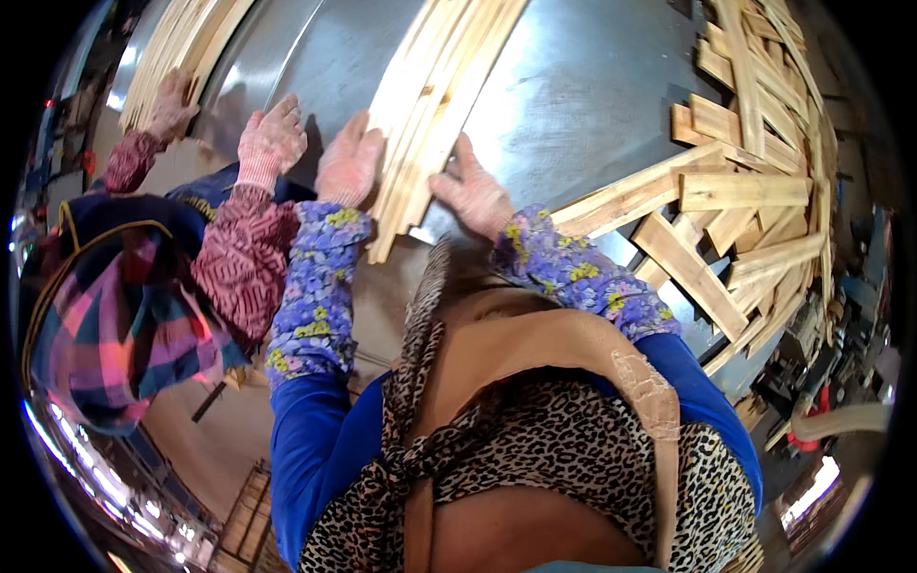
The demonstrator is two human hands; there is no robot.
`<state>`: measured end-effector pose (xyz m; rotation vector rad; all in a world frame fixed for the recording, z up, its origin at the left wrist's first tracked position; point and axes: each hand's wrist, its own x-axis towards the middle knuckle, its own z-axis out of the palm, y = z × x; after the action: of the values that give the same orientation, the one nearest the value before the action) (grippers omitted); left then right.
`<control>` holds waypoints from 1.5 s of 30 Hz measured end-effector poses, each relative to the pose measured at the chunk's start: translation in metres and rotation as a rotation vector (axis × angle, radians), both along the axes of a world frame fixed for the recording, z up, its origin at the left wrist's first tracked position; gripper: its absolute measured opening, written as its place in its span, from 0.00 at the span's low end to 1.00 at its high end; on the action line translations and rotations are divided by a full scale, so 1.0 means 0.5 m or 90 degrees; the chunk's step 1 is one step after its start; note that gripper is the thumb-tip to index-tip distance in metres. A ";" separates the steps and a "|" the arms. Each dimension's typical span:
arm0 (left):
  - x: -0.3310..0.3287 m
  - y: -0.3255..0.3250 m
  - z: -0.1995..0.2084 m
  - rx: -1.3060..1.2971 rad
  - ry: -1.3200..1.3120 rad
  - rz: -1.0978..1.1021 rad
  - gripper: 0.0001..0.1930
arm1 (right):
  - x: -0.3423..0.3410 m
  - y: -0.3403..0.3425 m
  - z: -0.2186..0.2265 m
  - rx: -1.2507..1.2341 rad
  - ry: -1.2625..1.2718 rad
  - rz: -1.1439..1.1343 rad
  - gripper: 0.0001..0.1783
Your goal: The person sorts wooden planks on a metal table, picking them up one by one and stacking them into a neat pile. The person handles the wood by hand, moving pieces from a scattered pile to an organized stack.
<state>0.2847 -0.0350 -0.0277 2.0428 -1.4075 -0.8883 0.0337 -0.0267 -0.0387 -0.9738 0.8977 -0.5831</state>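
Note:
Long pale wooden strips (435,91) lie side by side in a bundle on the metal table, their near ends uneven at the table's edge. Against the bundle's left side rests my left hand (348,164), gloved, with its fingers stretched out. My right hand (475,194), gloved too, is at the bundle's right side near its lower end, thumb and fingers apart. Neither hand is wrapped round a strip; the bundle lies between them.
A co-worker at my left has gloved hands (271,140) beside another bundle of strips (181,57). The grey metal table (583,86) spreads ahead. At the right is a loose heap of short wooden boards (745,191), some reaching toward my right forearm.

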 end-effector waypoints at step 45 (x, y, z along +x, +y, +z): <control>-0.577 0.034 0.004 0.197 0.449 -0.080 0.33 | -0.467 -0.251 -0.021 0.036 0.146 -0.448 0.34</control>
<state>-0.0038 -0.0180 -0.0259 1.5804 -1.0447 -1.7550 -0.1996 -0.1522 -0.0492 -0.6635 1.4703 -1.0424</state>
